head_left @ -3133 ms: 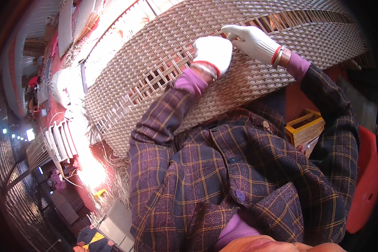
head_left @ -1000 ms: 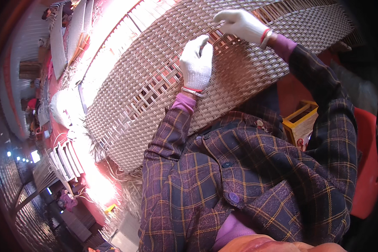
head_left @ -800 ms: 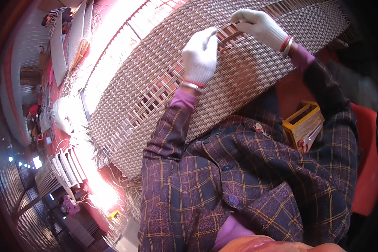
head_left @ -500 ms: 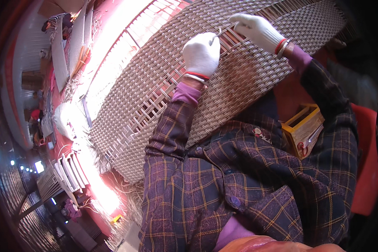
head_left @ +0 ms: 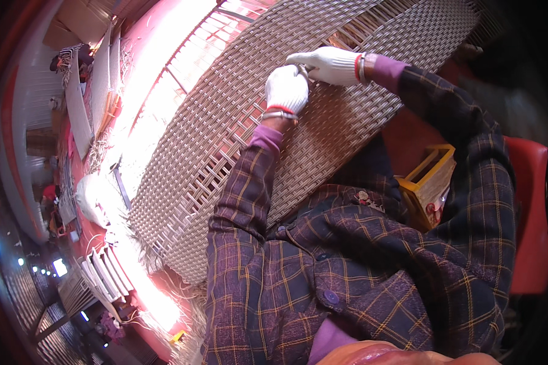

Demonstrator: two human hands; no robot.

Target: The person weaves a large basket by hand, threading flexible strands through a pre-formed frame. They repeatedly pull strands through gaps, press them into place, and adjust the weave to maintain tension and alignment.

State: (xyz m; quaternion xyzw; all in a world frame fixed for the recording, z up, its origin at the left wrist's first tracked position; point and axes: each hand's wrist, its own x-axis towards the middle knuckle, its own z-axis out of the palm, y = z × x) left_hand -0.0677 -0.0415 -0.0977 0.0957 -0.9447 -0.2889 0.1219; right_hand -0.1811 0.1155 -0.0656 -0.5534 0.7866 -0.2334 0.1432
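Note:
A large curved panel of grey-brown woven wicker (head_left: 225, 115) lies across in front of me, with gaps in the weave showing bare strands and a frame. My left hand (head_left: 286, 90), in a white knit glove, is closed over the panel's middle. Its thumb and forefinger pinch a short grey weaving strand (head_left: 304, 69). From the right, my right hand (head_left: 336, 65), gloved the same way, meets it with thumb and forefinger closed at that strand. Most of the strand is hidden by the gloves.
A yellow-edged wooden box (head_left: 429, 176) with red-handled scissors (head_left: 433, 210) stands by my right side, near a red chair (head_left: 530, 213). Bright light floods the red floor to the left. Cardboard sheets (head_left: 79, 115) and stacked pale slats (head_left: 106, 274) lie farther off.
My right hand has moved left and down to meet my left hand, its fingers closing at the strand. My left hand has shifted slightly lower. The view has turned a little.

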